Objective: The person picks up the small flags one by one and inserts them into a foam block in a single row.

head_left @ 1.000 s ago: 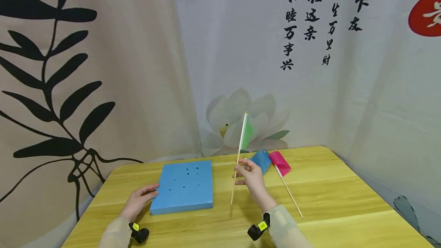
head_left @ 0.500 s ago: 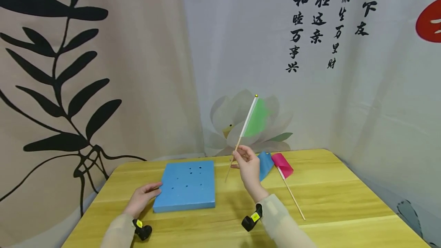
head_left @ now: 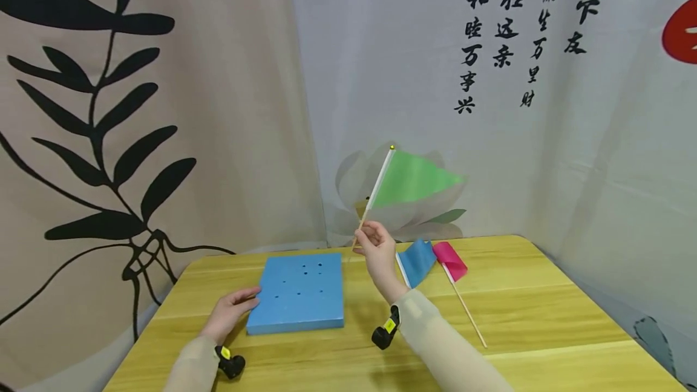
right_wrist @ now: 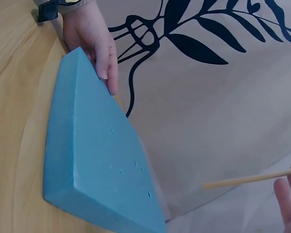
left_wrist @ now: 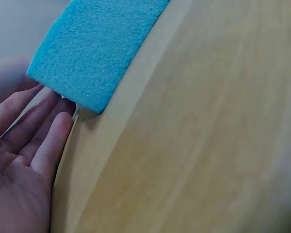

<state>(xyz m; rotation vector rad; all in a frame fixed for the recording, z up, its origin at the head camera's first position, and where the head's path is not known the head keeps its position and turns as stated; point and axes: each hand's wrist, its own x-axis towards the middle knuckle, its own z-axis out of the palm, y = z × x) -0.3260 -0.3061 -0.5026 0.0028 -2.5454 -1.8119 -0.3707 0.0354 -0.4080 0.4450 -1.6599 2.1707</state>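
Observation:
My right hand (head_left: 379, 258) pinches the thin wooden stick of a small green triangular flag (head_left: 409, 179). Held above the table's back edge, the flag leans with its gold tip up and to the right. In the right wrist view, the bare lower end of its stick (right_wrist: 247, 180) points toward a blue foam board (right_wrist: 104, 150), apart from it. That board has several small holes in its top and lies flat on the table. My left hand (head_left: 231, 314) touches the board's left edge; the left wrist view shows its fingers (left_wrist: 51, 145) loosely extended beside the foam.
To the right of the board, a blue flag (head_left: 418, 261) and a pink flag (head_left: 451, 260) lie on the wooden table (head_left: 544, 313). My right forearm partly covers the blue one. A printed curtain (head_left: 245, 107) hangs behind the table.
My right hand has lifted the green flag and moved it a little left, toward the board. Its cloth has turned to spread out to the right. The left hand stays at the board's edge.

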